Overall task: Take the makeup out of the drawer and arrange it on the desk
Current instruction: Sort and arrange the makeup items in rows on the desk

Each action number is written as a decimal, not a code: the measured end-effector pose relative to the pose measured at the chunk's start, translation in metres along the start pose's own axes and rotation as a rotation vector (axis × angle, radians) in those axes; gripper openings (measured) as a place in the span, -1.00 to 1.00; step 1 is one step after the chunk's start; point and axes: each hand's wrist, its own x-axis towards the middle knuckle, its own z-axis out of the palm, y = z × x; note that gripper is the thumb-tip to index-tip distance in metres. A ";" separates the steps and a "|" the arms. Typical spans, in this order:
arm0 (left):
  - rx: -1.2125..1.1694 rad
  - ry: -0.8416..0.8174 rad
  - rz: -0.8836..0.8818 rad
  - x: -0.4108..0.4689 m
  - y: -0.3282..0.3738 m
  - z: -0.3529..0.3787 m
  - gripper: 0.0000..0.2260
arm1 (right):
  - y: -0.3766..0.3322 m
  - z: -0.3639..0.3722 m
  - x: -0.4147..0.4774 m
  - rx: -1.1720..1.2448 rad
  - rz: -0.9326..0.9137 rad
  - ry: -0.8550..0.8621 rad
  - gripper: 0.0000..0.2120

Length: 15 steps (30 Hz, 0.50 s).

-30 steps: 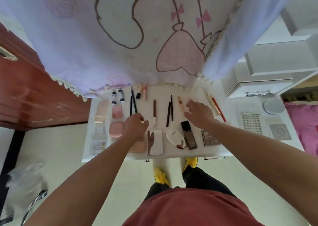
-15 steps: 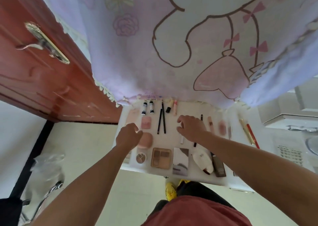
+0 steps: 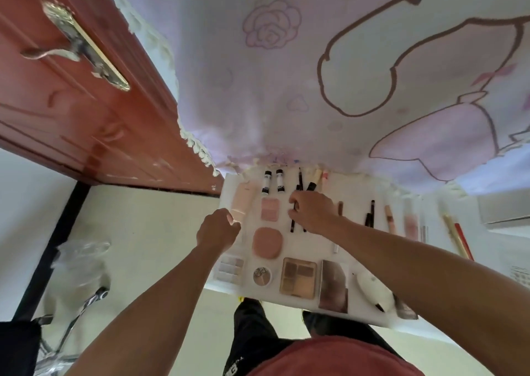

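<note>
- the white worktop [image 3: 304,248] sits in the lower middle of the frame, and the makeup lies spread across it in rough rows.
- the right hand [image 3: 312,212] is above the centre of the worktop, and its fingertips pinch a thin black pencil [image 3: 292,225] that runs up and down the frame.
- the left hand [image 3: 219,228] hovers at the worktop's left edge with its fingers curled in; i cannot tell whether it holds anything.
- just above the left hand lies a pale pink tube [image 3: 243,200]. to its right, near the top edge, are two small white tubes with black caps [image 3: 266,182].
- between the two hands lies a square pink compact [image 3: 270,209], with a rounded pink compact [image 3: 267,242] below it.
- along the near edge, from left to right, are a clear palette [image 3: 229,266], a round pot [image 3: 262,275], a brown eyeshadow palette [image 3: 298,278] and a mirrored case [image 3: 334,286].
- right of the right forearm, two more dark pencils [image 3: 370,215] and a pink lip tube [image 3: 410,223] lie side by side.
- a lilac cartoon-print cloth [image 3: 286,89] fills the top of the frame, and a red-brown door [image 3: 71,112] with a brass handle [image 3: 83,43] is at upper left.
</note>
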 end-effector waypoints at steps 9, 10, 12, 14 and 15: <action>0.047 -0.142 0.125 0.063 -0.023 -0.016 -0.75 | -0.053 0.025 0.053 -0.041 0.123 0.069 -0.75; 0.051 -0.152 0.133 0.071 -0.025 -0.016 -0.75 | -0.058 0.026 0.061 -0.034 0.141 0.088 -0.74; 0.046 -0.174 0.147 0.082 -0.026 -0.016 -0.73 | -0.065 0.027 0.074 -0.024 0.156 0.120 -0.69; 0.037 -0.197 0.154 0.090 -0.024 -0.014 -0.70 | -0.069 0.028 0.084 -0.046 0.142 0.101 -0.65; 0.038 -0.208 0.158 0.095 -0.022 -0.012 -0.68 | -0.069 0.030 0.089 -0.063 0.141 0.083 -0.64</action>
